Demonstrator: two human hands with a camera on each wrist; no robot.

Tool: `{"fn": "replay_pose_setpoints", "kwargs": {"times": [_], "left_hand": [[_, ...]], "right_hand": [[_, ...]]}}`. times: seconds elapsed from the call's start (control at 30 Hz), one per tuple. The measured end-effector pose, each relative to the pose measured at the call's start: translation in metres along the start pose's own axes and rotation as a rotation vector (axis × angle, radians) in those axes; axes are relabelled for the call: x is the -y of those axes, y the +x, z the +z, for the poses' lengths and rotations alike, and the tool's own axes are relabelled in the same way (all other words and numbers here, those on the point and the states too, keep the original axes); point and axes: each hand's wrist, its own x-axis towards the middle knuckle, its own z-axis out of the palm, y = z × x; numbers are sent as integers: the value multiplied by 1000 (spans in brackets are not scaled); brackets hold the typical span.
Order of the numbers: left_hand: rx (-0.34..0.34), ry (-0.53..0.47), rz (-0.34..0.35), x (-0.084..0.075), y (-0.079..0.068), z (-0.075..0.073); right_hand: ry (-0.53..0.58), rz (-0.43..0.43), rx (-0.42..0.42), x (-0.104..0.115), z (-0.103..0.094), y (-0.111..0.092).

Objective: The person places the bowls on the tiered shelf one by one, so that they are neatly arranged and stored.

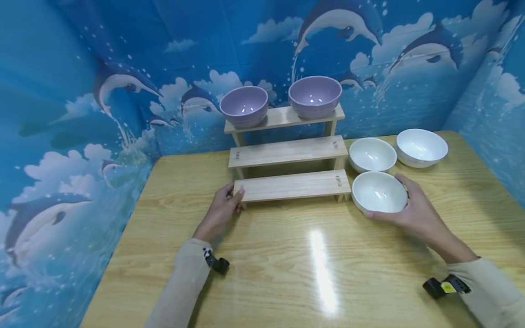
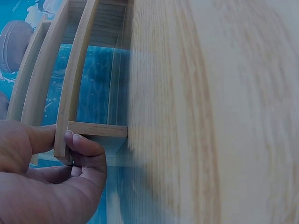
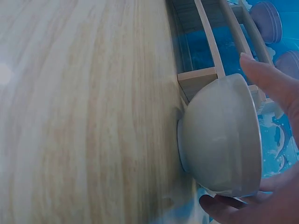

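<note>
My left hand (image 1: 219, 210) pinches the left end of the lowest step of a three-tier wooden rack (image 1: 291, 186). In the left wrist view, the thumb and curled fingers (image 2: 91, 161) close round the step's end beside its short leg. On the right, my right hand (image 1: 414, 212) spans the near white bowl (image 1: 379, 192), thumb toward the front rim and fingers round the far right side. The right wrist view shows this bowl (image 3: 219, 137) upright, its foot close to the tabletop, just beside the rack's right end.
Two purple bowls, one left (image 1: 244, 107) and one right (image 1: 315, 97), sit on the top tier. Behind the held bowl stand another white bowl (image 1: 372, 155) and a third white bowl (image 1: 421, 147). A dolphin-print curtain (image 1: 197, 50) backs the wooden table (image 1: 270, 269).
</note>
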Motion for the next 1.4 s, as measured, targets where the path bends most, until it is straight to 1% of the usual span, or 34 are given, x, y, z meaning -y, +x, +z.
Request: {"fn": "replay_pose_setpoints", "kwargs": {"times": [0.23,0.5,0.77,1.07,1.3,1.4], "left_hand": [[11,2,16,0,-2,-1],[21,-4,26,1,-4,-2],[9,7,0,-1,-3,-1],[2,6,-10,-1,-2,0],[10,0,-6,-2,-2,-1],[14,-1,0,-2,-2,-2]], "right_hand": [[27,4,-11,-2,6,-1],[20,30,-24,-3,10,-1],[30,36,-31,-3,9,-2],[36,57,-31,-3,6,-3],[6,30,-49,-2,4,-3],[11,26,-52,-1,2,-3]]}}
